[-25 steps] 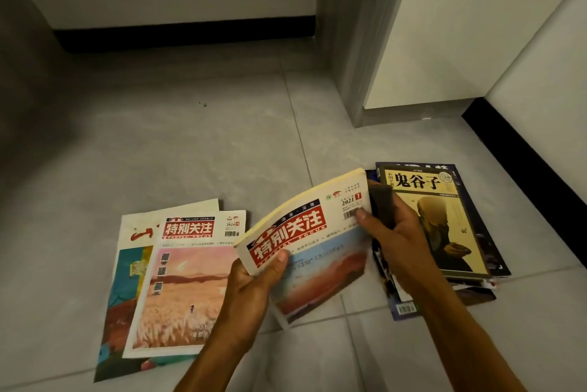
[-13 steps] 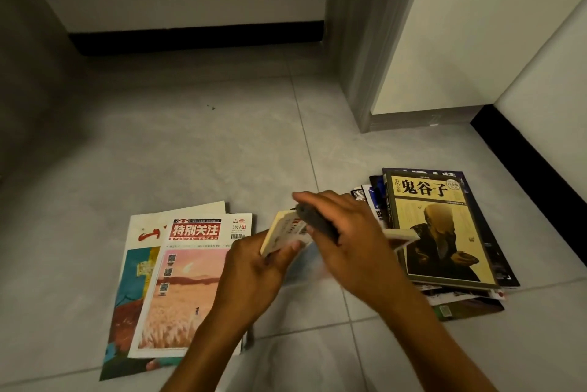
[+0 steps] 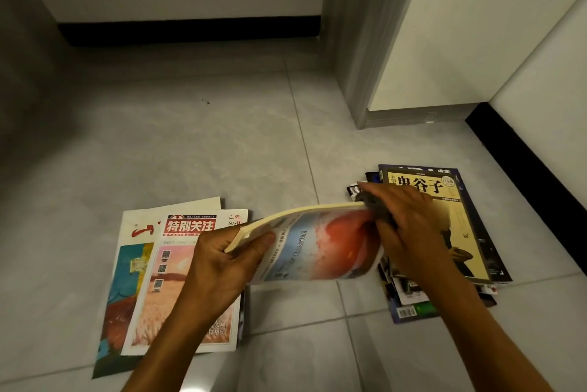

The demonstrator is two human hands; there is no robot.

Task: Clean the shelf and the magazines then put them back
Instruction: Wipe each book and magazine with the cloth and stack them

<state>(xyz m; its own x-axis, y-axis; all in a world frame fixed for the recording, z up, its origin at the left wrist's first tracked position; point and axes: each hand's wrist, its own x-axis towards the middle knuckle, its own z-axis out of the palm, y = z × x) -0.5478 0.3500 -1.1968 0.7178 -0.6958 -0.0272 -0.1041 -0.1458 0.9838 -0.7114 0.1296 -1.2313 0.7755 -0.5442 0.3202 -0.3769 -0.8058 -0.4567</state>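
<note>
Since half a second ago right hand [image 3: 409,229] slid from magazine's [image 3: 320,245] left end to its right end, fingers curled round a dark cloth [image 3: 379,212] pressed on the top edge. Left hand [image 3: 222,264] grips the magazine's left corner, thumb on cover, held tilted off the floor [image 3: 206,144]. Left of the magazine: two flat magazines [image 3: 178,280]. Right of it: stack [image 3: 457,233], behind right hand.

Left hand [image 3: 219,268], right hand [image 3: 409,233] bare; forearms unsleeved
</note>
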